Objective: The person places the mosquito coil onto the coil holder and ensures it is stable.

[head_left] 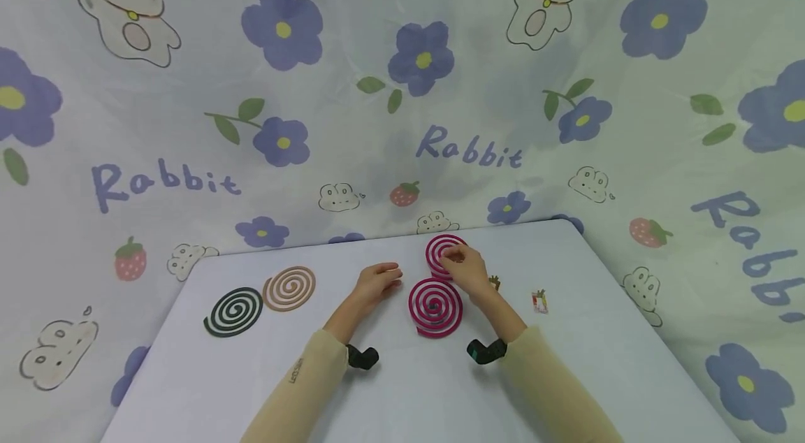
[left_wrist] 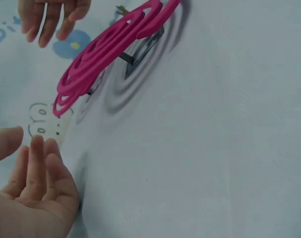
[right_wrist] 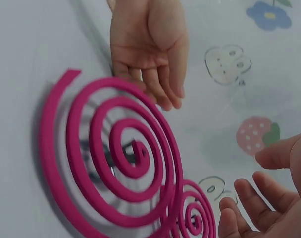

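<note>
Two pink mosquito coils lie one behind the other, the near coil [head_left: 434,304] in front of the far coil [head_left: 432,256]. In the left wrist view a dark metal stand [left_wrist: 140,55] shows beneath the near coil, which sits raised off the table. My left hand [head_left: 376,281] is just left of the near coil, fingers loosely extended and holding nothing. My right hand [head_left: 467,270] hovers at the right side of the far coil and hides part of it from above. From the right wrist, its relaxed fingers [right_wrist: 252,201] look apart from both coils.
A dark green coil [head_left: 234,311] and a tan coil [head_left: 289,288] lie side by side on the white table [head_left: 402,394] at the left. To the right are a small printed packet [head_left: 539,302] and a gold-coloured piece [head_left: 495,282], partly hidden by my right wrist. A patterned cloth [head_left: 352,93] hangs behind.
</note>
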The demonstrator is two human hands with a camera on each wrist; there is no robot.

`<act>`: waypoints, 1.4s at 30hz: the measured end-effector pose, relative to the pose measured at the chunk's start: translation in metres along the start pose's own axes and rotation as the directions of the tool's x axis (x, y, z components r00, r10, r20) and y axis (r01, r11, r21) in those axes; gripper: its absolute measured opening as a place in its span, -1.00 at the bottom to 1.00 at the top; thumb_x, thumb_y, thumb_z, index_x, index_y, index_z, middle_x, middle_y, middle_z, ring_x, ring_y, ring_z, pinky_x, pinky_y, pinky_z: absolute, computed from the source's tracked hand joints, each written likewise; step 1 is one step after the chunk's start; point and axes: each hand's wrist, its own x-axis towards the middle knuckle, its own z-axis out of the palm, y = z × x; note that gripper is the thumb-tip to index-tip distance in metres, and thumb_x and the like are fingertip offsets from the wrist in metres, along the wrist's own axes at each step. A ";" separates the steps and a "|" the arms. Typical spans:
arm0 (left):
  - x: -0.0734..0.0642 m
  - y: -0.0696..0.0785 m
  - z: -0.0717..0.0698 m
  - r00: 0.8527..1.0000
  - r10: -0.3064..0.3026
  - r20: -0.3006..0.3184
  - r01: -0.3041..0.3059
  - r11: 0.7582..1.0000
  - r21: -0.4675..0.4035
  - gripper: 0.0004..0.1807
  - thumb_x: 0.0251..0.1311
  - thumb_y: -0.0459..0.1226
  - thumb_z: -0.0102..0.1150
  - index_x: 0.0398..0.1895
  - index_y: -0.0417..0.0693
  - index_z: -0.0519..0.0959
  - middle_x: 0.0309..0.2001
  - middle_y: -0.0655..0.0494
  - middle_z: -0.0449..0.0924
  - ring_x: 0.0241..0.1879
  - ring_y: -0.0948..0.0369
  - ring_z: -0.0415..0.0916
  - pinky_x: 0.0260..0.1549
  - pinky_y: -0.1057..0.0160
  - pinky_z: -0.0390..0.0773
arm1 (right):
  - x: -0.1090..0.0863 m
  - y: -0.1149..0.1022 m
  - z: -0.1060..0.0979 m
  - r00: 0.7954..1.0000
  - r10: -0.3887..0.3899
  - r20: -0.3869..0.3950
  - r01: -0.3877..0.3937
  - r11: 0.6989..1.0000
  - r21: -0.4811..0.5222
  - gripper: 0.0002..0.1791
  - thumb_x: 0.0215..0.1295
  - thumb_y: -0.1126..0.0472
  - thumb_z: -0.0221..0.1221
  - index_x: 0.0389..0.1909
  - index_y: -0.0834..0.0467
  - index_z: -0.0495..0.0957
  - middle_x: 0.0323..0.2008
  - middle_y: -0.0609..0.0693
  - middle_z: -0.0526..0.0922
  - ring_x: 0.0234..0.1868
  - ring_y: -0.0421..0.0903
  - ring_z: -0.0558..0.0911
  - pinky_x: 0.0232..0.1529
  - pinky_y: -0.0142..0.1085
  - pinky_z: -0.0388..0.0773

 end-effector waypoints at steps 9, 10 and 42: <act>-0.021 -0.007 -0.019 0.999 0.027 -0.028 -0.027 1.000 -0.011 -0.55 0.31 -0.34 0.18 0.21 -0.39 0.42 -0.07 -0.10 0.58 -0.18 0.13 0.59 -0.08 0.19 0.57 | -0.032 -0.014 0.024 0.995 -0.056 0.084 0.052 0.997 0.056 -0.86 0.31 0.19 0.24 -0.19 0.16 0.58 -0.28 0.00 0.58 -0.24 -0.06 0.52 -0.23 -0.27 0.54; -0.023 -0.008 -0.021 0.999 0.032 -0.033 -0.032 0.999 -0.009 -0.55 0.31 -0.35 0.18 0.21 -0.40 0.42 -0.08 -0.10 0.58 -0.19 0.14 0.59 -0.09 0.20 0.58 | -0.035 -0.015 0.026 0.993 -0.060 0.100 0.054 0.996 0.067 -0.86 0.31 0.20 0.24 -0.18 0.17 0.58 -0.29 0.00 0.58 -0.25 -0.07 0.51 -0.24 -0.28 0.53; -0.088 0.005 -0.126 0.991 0.134 0.008 -0.127 0.909 0.397 -0.66 0.32 -0.35 0.13 0.08 -0.40 0.48 -0.10 -0.20 0.63 -0.17 0.04 0.61 -0.16 0.13 0.60 | -0.062 -0.023 0.132 0.944 -0.075 0.323 0.045 0.994 0.098 -0.91 0.19 0.25 0.32 -0.35 0.16 0.61 -0.48 -0.07 0.59 -0.50 -0.18 0.54 -0.55 -0.35 0.44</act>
